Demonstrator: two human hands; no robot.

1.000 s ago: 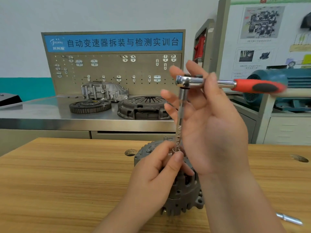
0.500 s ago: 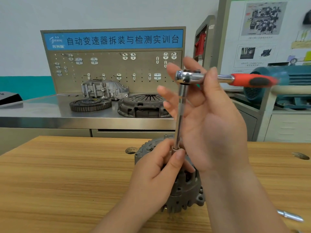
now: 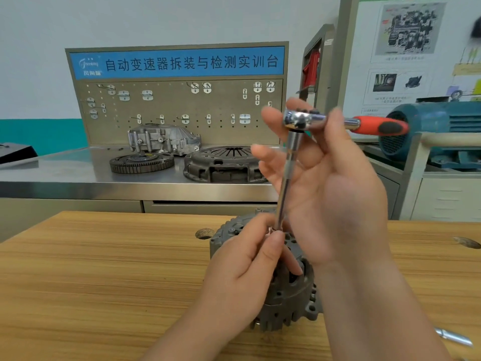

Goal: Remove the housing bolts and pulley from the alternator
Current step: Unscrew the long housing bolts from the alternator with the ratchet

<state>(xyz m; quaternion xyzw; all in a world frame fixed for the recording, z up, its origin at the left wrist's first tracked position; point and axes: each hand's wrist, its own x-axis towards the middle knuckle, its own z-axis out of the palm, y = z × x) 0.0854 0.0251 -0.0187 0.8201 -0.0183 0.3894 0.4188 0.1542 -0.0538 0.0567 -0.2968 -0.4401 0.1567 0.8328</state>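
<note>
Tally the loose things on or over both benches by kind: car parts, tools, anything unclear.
Car parts: 4 (alternator, flywheel, clutch cover, casing)
Tools: 1 (ratchet)
Unclear: 1 (silver rod)
Total: 6

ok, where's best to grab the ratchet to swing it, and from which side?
Take the red handle, coming from the right. It juts out level to that side, free of both hands. The right hand pinches the ratchet head, and the left hand pinches the foot of the near-upright extension over the alternator.
</note>
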